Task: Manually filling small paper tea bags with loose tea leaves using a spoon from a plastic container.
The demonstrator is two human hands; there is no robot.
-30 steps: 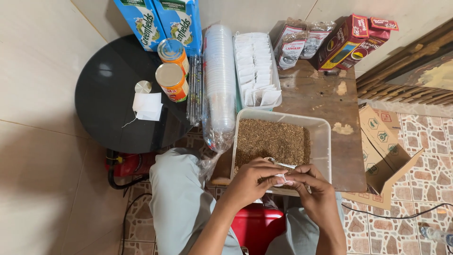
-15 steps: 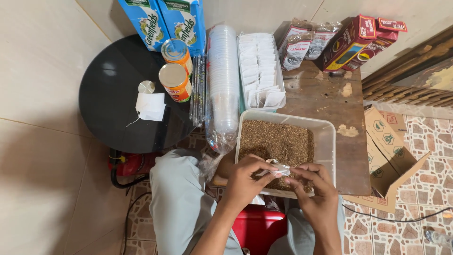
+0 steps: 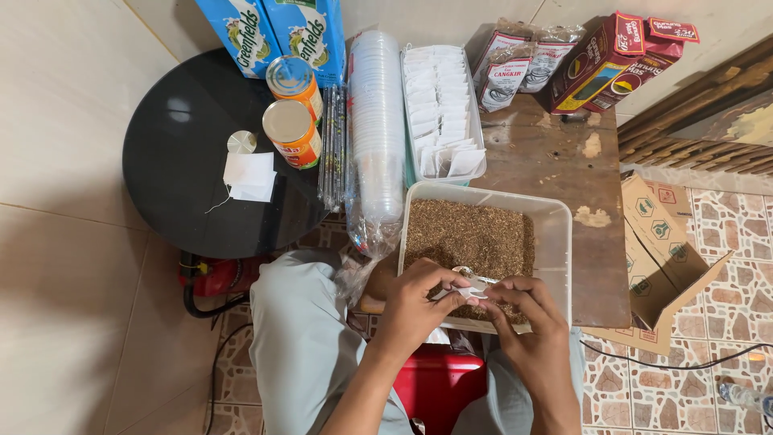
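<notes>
My left hand (image 3: 419, 300) and my right hand (image 3: 522, 310) meet over the near edge of a clear plastic tub (image 3: 558, 242) filled with brown loose tea (image 3: 471, 238). Together they pinch a small white paper filter bag (image 3: 471, 288) just above the tea. A metal spoon (image 3: 461, 273) shows between my fingers, resting in the tea; which hand holds it I cannot tell. The tub sits on a worn wooden table (image 3: 555, 153) in front of my knees.
A tray of white filter bags (image 3: 441, 105) and a sleeve of stacked clear cups (image 3: 377, 129) lie behind the tub. A round black table (image 3: 185, 177) holds two orange cans (image 3: 291, 133), blue cartons (image 3: 274, 28), straws and a white bag. Red boxes (image 3: 612, 56) and an open cardboard box (image 3: 660, 258) at right.
The camera view has shifted slightly. My hands stay together over the tub, working the small bag; my fingers have shifted a little around it.
</notes>
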